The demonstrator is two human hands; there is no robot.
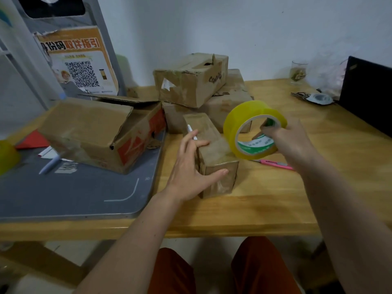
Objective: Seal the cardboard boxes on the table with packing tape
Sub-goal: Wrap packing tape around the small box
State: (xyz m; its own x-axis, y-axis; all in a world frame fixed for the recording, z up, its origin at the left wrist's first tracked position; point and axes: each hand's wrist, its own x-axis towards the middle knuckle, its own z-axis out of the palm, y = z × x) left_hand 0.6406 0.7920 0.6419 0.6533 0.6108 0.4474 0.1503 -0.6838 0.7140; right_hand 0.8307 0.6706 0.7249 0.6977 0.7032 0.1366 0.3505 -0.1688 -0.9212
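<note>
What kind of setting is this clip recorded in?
Probably a small parcel pickup or packing corner, not a factory line. Worn cardboard boxes are piled on a wooden table, a QR-code poster leans against a metal rack, and the right hand holds a yellow tape roll.

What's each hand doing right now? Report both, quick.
Left hand: open, straight fingers steadying the small cardboard box.
Right hand: grip closed on the yellow packing tape roll.
</note>
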